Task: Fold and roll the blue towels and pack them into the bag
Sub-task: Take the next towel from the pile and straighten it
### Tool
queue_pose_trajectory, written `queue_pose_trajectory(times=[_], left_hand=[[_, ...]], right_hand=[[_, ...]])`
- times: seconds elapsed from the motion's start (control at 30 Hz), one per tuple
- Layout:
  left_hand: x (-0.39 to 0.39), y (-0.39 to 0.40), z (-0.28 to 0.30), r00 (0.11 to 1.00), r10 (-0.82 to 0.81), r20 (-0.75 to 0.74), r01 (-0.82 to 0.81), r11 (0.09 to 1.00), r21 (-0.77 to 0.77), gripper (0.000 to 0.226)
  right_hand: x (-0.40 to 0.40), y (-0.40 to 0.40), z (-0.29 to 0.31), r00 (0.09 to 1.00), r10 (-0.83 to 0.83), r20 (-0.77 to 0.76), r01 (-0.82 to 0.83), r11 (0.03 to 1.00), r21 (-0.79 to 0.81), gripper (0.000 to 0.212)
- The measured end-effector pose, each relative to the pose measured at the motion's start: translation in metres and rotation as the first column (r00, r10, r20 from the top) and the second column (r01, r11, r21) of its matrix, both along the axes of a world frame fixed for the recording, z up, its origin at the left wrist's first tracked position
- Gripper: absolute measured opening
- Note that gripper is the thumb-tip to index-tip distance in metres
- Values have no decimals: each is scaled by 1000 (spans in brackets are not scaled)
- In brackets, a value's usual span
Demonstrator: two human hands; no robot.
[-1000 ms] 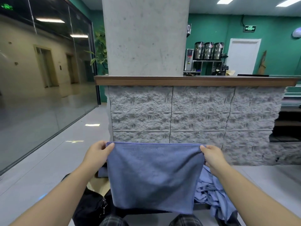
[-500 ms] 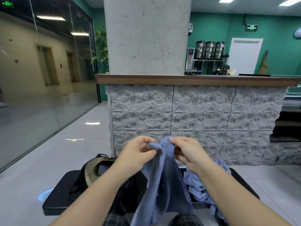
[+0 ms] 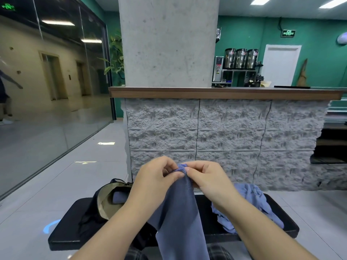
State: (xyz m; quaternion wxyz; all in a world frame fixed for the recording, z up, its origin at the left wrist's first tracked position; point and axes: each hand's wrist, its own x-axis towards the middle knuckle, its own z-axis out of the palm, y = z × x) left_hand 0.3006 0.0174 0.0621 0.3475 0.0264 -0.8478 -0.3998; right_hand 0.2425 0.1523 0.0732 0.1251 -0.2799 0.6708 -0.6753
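Observation:
A blue towel [image 3: 180, 212] hangs folded in half in front of me, over the black bench [image 3: 67, 233]. My left hand [image 3: 155, 177] and my right hand [image 3: 206, 177] meet at its top and pinch its upper corners together. On the bench to the left stands an open black bag [image 3: 105, 203] with a tan lining, and a rolled blue towel [image 3: 119, 197] shows inside it. A loose heap of blue towels [image 3: 249, 205] lies on the bench to the right, partly behind my right forearm.
A rough stone counter [image 3: 225, 132] with a wooden top stands close behind the bench, with a concrete pillar [image 3: 169, 42] above it. A glass wall [image 3: 47, 91] runs along the left. Pale floor tiles [image 3: 56, 184] surround the bench. My plaid trouser legs show at the bottom edge.
A second ago my hands held the towel spread wide by its top corners. They have come together in the middle, so the towel now hangs doubled and narrow.

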Motion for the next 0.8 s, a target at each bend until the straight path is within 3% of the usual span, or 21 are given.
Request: queue_pose_trajectory(times=[0.13, 0.3, 0.4, 0.57, 0.63, 0.73, 0.8], left_hand=[[3, -2, 5, 999, -6, 48, 3, 999, 49, 20], [1, -7, 8, 996, 4, 93, 1, 999, -51, 26], [1, -10, 6, 989, -55, 140, 84, 974, -211, 21], [-2, -42, -7, 956, 108, 272, 70, 819, -570, 7], [-5, -55, -12, 924, 158, 348, 120, 743, -658, 13], [-17, -68, -14, 912, 154, 381, 164, 713, -682, 18], [-25, -70, -15, 934, 125, 335, 138, 738, -661, 24]], right_hand=[[3, 3, 1, 986, 11, -168, 8, 994, 113, 29], [5, 5, 1, 982, 39, -186, -28, 997, 65, 13], [-6, 3, -4, 990, -25, -141, 28, 999, 15, 13], [-27, 14, -10, 994, -101, -42, 99, 994, -49, 11], [-33, 18, -13, 973, -141, -184, 152, 987, 47, 11], [-46, 22, -20, 826, -181, -533, 383, 874, 298, 11], [-54, 22, -24, 812, -205, -547, 429, 845, 319, 9]])
